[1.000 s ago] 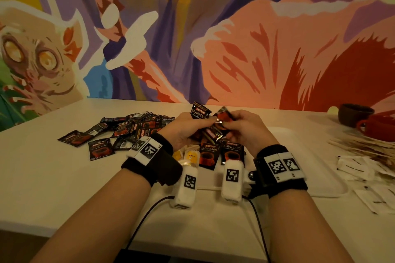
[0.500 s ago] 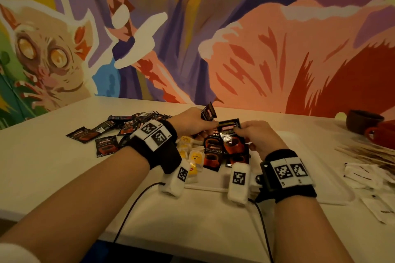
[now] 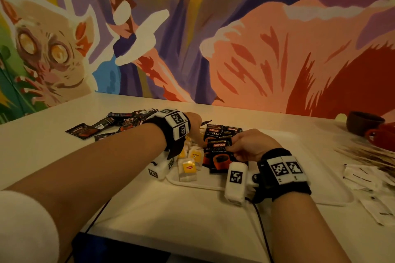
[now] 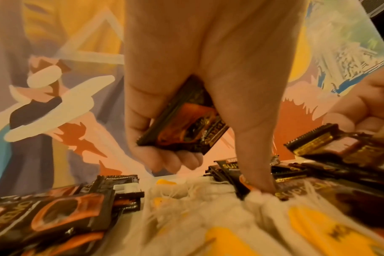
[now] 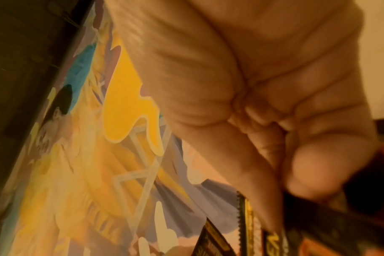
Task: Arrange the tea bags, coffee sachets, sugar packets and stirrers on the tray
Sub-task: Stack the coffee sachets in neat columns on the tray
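A white tray (image 3: pixel 320 200) lies in front of me. On its left part lie tea bags with yellow tags (image 3: pixel 189 168) and, beside them, black coffee sachets (image 3: pixel 222 131). My left hand (image 3: pixel 193 126) hovers over them. Its curled fingers hold one coffee sachet (image 4: pixel 186 128) against the palm while one straight digit (image 4: pixel 261 180) presses down where tea bags (image 4: pixel 230 216) meet sachets. My right hand (image 3: pixel 235 147) pinches the right edge of the nearest coffee sachet (image 3: pixel 220 151), which lies on the tray. The right wrist view shows its fingers (image 5: pixel 307 173) on dark foil.
Loose coffee sachets (image 3: pixel 106 128) are scattered on the table left of the tray. Wooden stirrers (image 3: pixel 367 153) and white sugar packets (image 3: pixel 363 179) lie to the right. A brown cup (image 3: pixel 363 124) and a red cup (image 3: pixel 382 136) stand at the back right.
Both hands came down from holding a bunch of sachets above the tray. Sachets now lie on the tray under the right hand. The left hand swung left and keeps one sachet.
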`<action>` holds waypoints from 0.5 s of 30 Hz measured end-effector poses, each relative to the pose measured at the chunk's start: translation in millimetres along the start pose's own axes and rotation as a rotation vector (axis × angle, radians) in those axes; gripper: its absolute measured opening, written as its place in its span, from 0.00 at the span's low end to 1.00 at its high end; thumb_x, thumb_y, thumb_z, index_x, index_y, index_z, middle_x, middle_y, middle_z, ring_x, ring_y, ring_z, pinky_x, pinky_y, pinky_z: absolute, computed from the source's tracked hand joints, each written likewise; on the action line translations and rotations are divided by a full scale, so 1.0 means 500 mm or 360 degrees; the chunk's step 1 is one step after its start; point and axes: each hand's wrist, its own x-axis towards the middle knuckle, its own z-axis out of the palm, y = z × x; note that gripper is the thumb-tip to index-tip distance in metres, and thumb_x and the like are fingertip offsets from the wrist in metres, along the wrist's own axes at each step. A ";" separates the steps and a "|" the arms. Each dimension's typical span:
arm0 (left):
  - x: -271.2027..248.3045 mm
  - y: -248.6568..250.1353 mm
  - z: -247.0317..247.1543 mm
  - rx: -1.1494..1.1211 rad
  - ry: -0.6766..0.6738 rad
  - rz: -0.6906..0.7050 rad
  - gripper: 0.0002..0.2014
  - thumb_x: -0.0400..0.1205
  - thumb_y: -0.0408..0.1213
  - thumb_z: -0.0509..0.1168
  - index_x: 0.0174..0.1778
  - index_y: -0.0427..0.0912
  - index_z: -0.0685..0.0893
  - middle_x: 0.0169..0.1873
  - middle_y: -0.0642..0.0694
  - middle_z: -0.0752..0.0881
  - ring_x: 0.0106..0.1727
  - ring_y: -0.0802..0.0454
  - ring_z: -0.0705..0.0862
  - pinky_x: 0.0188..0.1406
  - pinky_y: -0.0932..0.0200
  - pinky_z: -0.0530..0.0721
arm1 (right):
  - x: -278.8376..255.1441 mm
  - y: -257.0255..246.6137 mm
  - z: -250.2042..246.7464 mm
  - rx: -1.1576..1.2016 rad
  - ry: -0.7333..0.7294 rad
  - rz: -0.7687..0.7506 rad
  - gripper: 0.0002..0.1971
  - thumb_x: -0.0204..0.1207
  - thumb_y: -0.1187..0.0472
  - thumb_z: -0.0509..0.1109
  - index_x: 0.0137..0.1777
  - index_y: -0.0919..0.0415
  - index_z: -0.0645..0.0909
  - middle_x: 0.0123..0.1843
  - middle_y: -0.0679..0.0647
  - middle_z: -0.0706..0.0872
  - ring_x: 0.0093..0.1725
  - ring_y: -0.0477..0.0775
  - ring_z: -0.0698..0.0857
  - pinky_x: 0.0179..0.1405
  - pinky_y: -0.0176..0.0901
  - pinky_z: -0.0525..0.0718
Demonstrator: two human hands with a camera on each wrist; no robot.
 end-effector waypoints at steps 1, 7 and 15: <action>0.002 -0.002 0.000 0.0006 0.0013 -0.0014 0.25 0.75 0.58 0.70 0.28 0.42 0.68 0.28 0.48 0.71 0.31 0.53 0.70 0.36 0.57 0.70 | 0.002 0.001 0.002 -0.0008 0.0005 0.0003 0.10 0.71 0.77 0.69 0.34 0.64 0.78 0.31 0.58 0.80 0.27 0.52 0.77 0.24 0.39 0.78; 0.004 0.010 -0.005 -0.0103 -0.0129 0.0028 0.22 0.74 0.58 0.70 0.31 0.43 0.73 0.30 0.50 0.75 0.30 0.55 0.72 0.27 0.63 0.69 | 0.003 0.003 -0.006 -0.0068 0.0060 0.0011 0.11 0.70 0.77 0.70 0.32 0.64 0.77 0.31 0.59 0.80 0.25 0.52 0.77 0.23 0.39 0.78; 0.020 0.014 0.005 0.0106 0.0015 -0.0005 0.22 0.79 0.57 0.65 0.40 0.38 0.75 0.31 0.47 0.74 0.42 0.49 0.75 0.36 0.59 0.71 | 0.011 0.003 0.003 -0.0128 0.0012 -0.0014 0.13 0.71 0.76 0.70 0.30 0.63 0.75 0.26 0.56 0.80 0.25 0.51 0.77 0.26 0.40 0.78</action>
